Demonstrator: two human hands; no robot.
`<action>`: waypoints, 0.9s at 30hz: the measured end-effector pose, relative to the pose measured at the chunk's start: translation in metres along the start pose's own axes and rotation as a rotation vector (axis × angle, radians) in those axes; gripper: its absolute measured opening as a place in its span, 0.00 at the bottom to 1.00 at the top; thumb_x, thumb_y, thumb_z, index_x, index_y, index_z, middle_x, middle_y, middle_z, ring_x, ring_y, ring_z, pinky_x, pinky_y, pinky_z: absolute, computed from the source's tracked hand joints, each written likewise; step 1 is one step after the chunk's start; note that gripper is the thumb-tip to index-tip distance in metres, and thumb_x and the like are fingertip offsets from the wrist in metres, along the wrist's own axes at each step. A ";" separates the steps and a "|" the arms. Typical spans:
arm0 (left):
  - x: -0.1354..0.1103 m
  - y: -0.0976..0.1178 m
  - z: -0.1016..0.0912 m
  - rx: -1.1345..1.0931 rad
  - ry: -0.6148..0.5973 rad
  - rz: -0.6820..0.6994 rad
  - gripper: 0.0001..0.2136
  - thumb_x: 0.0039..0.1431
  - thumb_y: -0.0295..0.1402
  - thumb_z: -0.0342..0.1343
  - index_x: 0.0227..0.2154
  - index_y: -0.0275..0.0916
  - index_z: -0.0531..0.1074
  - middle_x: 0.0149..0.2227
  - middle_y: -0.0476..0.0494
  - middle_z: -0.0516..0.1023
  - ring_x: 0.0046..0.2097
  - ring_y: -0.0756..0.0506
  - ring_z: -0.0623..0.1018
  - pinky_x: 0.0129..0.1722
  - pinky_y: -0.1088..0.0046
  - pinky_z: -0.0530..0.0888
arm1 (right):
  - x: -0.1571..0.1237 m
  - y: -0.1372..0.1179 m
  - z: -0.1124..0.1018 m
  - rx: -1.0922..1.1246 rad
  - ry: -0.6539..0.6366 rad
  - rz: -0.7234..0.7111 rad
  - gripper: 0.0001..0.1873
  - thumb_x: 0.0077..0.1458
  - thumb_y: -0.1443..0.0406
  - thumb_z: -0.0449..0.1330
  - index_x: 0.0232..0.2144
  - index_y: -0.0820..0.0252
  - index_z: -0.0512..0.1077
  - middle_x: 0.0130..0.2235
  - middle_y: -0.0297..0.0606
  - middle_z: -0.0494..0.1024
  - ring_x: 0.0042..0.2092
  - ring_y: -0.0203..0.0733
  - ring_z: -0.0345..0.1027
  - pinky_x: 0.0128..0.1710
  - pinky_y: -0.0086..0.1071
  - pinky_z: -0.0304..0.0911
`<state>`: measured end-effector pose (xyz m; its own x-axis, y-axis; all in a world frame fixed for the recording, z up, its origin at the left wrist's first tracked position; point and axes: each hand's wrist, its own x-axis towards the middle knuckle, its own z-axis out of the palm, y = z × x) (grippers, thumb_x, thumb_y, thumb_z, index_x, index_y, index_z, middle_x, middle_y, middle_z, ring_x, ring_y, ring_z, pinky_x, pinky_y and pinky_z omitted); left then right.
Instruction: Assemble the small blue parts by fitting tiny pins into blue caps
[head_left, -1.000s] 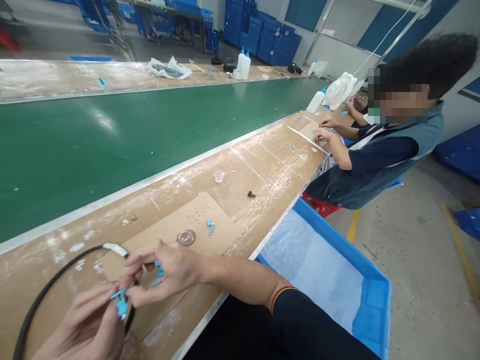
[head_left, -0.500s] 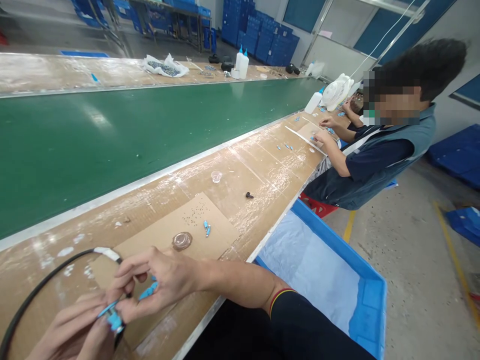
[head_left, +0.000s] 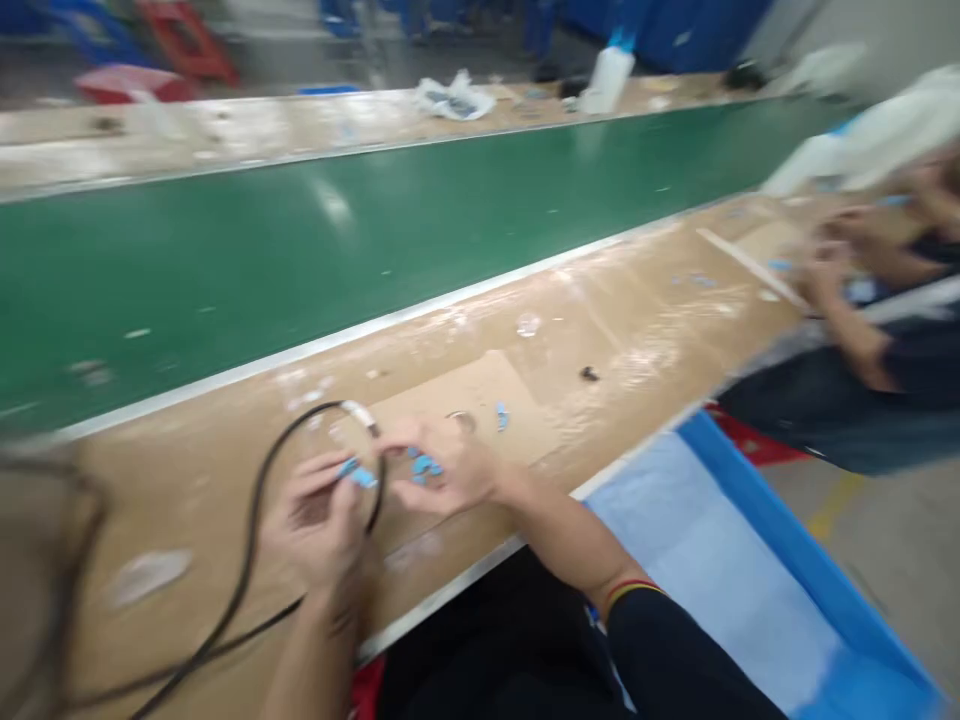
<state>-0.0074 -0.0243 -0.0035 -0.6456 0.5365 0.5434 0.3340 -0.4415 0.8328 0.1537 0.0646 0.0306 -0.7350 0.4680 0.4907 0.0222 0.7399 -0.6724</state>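
Note:
My left hand (head_left: 322, 515) pinches a small blue plastic part (head_left: 358, 474) between thumb and fingers. To its right, my right hand (head_left: 454, 465) is curled round several similar small blue parts (head_left: 424, 466). A gap separates the two hands, and blur hides fine detail. The black cable (head_left: 259, 500) loops up behind my left hand and passes between the hands. Beyond my right hand lies a cardboard sheet (head_left: 491, 380) with another blue part (head_left: 502, 415) on it. A small round dish (head_left: 463, 420) is partly covered by my right hand.
A clear cup (head_left: 528, 324) and a small black piece (head_left: 589, 374) sit on the bench. Behind runs a green conveyor belt (head_left: 420, 240). A blue bin (head_left: 757, 500) with a pale liner stands at right, near a co-worker's arms (head_left: 855, 310). A clear scrap (head_left: 150, 577) lies at left.
The view has swung left and blurred, so the bench shifts rightward in the picture. My hands, close together before, have moved apart, each keeping blue parts.

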 end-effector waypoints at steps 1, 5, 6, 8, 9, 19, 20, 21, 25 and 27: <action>-0.001 0.004 0.004 0.047 -0.008 -0.026 0.09 0.54 0.38 0.72 0.27 0.40 0.79 0.32 0.47 0.84 0.34 0.48 0.83 0.34 0.71 0.80 | -0.002 0.000 0.000 0.001 0.031 -0.057 0.21 0.61 0.62 0.67 0.54 0.59 0.70 0.45 0.41 0.84 0.47 0.39 0.80 0.50 0.32 0.76; -0.006 0.004 0.015 0.067 -0.037 -0.077 0.14 0.59 0.45 0.69 0.29 0.39 0.79 0.32 0.43 0.84 0.35 0.47 0.85 0.35 0.72 0.81 | 0.000 0.007 0.006 0.031 0.204 -0.199 0.09 0.66 0.65 0.65 0.48 0.60 0.75 0.39 0.39 0.86 0.39 0.35 0.81 0.42 0.28 0.76; -0.007 0.004 0.016 0.057 -0.044 -0.082 0.14 0.60 0.45 0.69 0.29 0.40 0.79 0.33 0.43 0.85 0.37 0.47 0.86 0.37 0.71 0.81 | 0.001 0.007 0.007 0.038 0.230 -0.201 0.07 0.67 0.67 0.64 0.47 0.60 0.75 0.38 0.38 0.86 0.37 0.34 0.80 0.40 0.27 0.75; -0.009 0.004 0.015 0.036 -0.066 -0.092 0.12 0.61 0.44 0.69 0.31 0.40 0.80 0.35 0.42 0.85 0.39 0.46 0.86 0.38 0.70 0.81 | 0.003 0.004 0.009 0.047 0.277 -0.202 0.05 0.67 0.69 0.63 0.44 0.60 0.76 0.36 0.37 0.86 0.34 0.33 0.80 0.37 0.26 0.75; -0.010 0.005 0.014 0.026 -0.080 -0.096 0.12 0.61 0.43 0.69 0.31 0.40 0.80 0.36 0.42 0.86 0.39 0.46 0.86 0.38 0.71 0.81 | 0.003 0.003 0.009 0.048 0.298 -0.208 0.04 0.67 0.70 0.63 0.43 0.60 0.77 0.36 0.37 0.86 0.34 0.33 0.80 0.37 0.25 0.76; -0.007 0.006 0.010 -0.047 -0.161 -0.134 0.08 0.61 0.40 0.69 0.32 0.41 0.83 0.40 0.39 0.88 0.42 0.44 0.88 0.43 0.66 0.84 | 0.002 0.006 0.005 0.114 0.325 -0.211 0.07 0.65 0.72 0.63 0.41 0.59 0.80 0.37 0.40 0.88 0.38 0.37 0.84 0.40 0.27 0.80; -0.005 0.007 0.011 -0.051 -0.165 -0.127 0.08 0.61 0.40 0.69 0.32 0.41 0.83 0.39 0.39 0.88 0.41 0.44 0.88 0.43 0.67 0.84 | 0.002 0.007 0.006 0.123 0.322 -0.207 0.07 0.65 0.73 0.64 0.41 0.59 0.80 0.37 0.40 0.88 0.39 0.37 0.85 0.40 0.27 0.80; -0.004 0.009 0.011 -0.062 -0.170 -0.114 0.07 0.61 0.39 0.69 0.32 0.42 0.84 0.38 0.40 0.88 0.41 0.44 0.88 0.42 0.68 0.84 | 0.002 0.008 0.006 0.130 0.320 -0.200 0.07 0.65 0.73 0.64 0.42 0.60 0.80 0.38 0.40 0.88 0.39 0.37 0.85 0.41 0.27 0.80; -0.001 0.021 0.010 -0.091 -0.185 -0.085 0.01 0.59 0.33 0.71 0.33 0.43 0.85 0.37 0.42 0.88 0.38 0.46 0.87 0.39 0.72 0.84 | 0.000 0.003 0.008 0.072 0.291 -0.190 0.06 0.67 0.69 0.63 0.40 0.62 0.82 0.40 0.41 0.88 0.41 0.35 0.85 0.46 0.24 0.79; -0.001 0.013 0.003 -0.064 -0.119 -0.082 0.03 0.53 0.30 0.73 0.30 0.41 0.85 0.34 0.43 0.88 0.35 0.47 0.86 0.38 0.75 0.83 | 0.001 0.002 0.009 -0.034 0.125 -0.097 0.08 0.67 0.66 0.64 0.39 0.65 0.83 0.43 0.43 0.88 0.45 0.34 0.84 0.53 0.21 0.76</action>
<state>-0.0001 -0.0286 0.0070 -0.5817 0.6523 0.4860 0.2371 -0.4355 0.8684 0.1465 0.0621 0.0250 -0.6445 0.4489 0.6189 -0.0196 0.7995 -0.6004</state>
